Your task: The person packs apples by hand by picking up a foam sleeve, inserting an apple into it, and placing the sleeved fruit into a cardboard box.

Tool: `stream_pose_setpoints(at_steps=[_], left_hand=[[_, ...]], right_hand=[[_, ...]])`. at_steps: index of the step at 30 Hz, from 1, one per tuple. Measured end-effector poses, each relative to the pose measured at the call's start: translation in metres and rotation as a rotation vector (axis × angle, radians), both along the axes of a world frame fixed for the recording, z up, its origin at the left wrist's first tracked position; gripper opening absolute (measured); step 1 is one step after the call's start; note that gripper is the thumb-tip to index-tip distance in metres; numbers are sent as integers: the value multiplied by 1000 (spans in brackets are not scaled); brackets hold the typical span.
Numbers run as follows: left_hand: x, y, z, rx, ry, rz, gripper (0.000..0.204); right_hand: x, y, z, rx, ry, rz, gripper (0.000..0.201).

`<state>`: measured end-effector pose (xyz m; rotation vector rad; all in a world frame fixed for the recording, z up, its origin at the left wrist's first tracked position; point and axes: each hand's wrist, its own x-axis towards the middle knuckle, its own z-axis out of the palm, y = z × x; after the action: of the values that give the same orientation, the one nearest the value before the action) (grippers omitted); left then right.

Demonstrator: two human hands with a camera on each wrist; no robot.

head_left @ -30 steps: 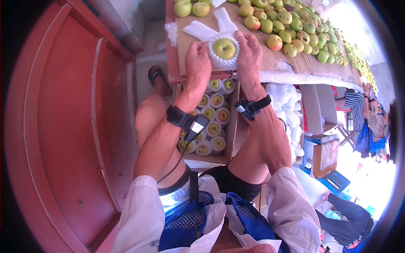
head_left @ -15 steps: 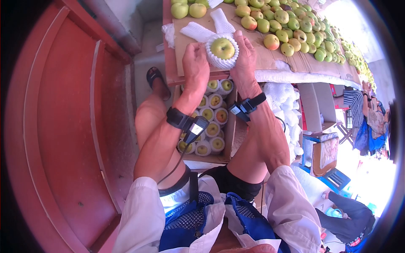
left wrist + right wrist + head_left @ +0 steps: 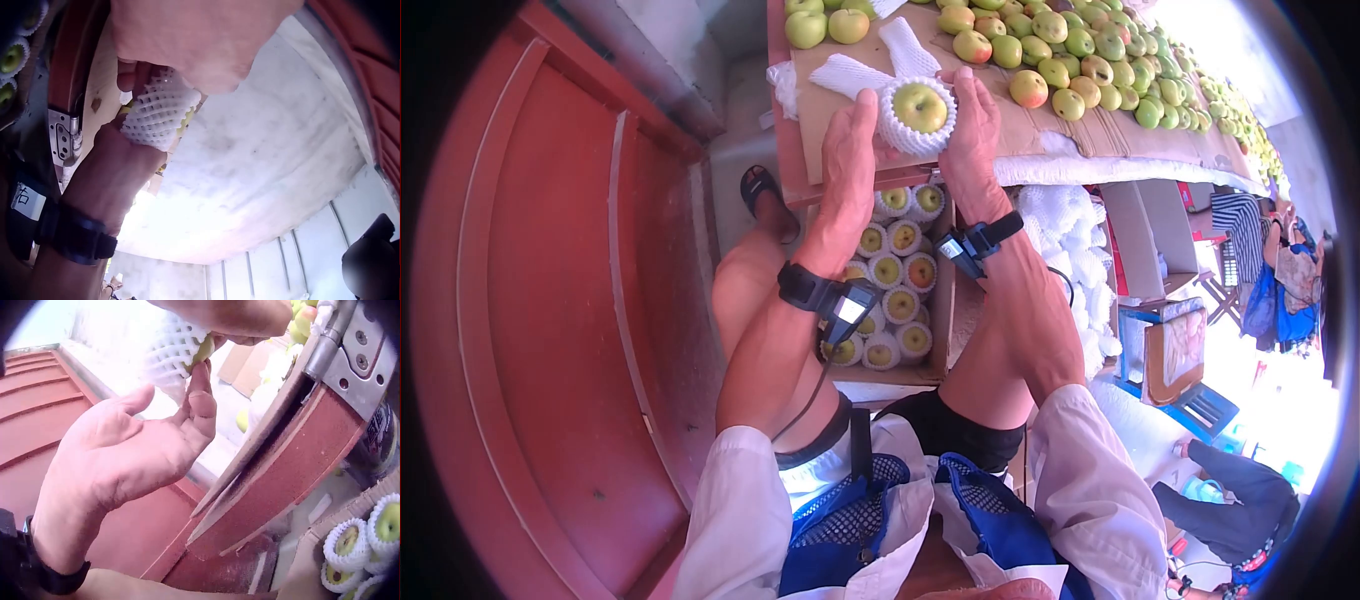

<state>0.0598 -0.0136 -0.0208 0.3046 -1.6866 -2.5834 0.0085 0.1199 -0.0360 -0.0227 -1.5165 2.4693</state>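
In the head view, a green apple (image 3: 920,106) in a white foam net (image 3: 916,143) is held up at the table's front edge, stem end facing up. My right hand (image 3: 972,140) grips it from the right, fingers behind the net. On the other side my left hand (image 3: 850,158) has its thumb raised off the apple. The right wrist view shows the left palm (image 3: 137,447) opened out, with fingertips touching the underside of the fruit. Two empty foam nets (image 3: 852,75) lie flat on the cardboard just beyond.
Many loose apples (image 3: 1090,70) cover the cardboard-topped table (image 3: 1030,140). Below, between the knees, a carton (image 3: 942,335) holds netted apples. White foam nets (image 3: 1065,250) are heaped to its right. A red door (image 3: 560,300) stands at left; a blue stool (image 3: 1190,405) is at right.
My left thumb has come away from the apple and the left fingers have loosened. The right hand keeps its grip. The whole head view has shifted slightly, moving the table leftward.
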Motion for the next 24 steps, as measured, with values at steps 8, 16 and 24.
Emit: stream_pose_setpoints(at_steps=[8, 16, 24], left_hand=[[8, 3, 12, 8, 65, -83, 46], [5, 2, 11, 261, 60, -244, 43], [7, -10, 5, 270, -64, -388, 52]], right_hand=[[2, 1, 2, -22, -3, 17, 36], [0, 4, 2, 30, -14, -103, 29], [9, 11, 7, 51, -12, -87, 28]])
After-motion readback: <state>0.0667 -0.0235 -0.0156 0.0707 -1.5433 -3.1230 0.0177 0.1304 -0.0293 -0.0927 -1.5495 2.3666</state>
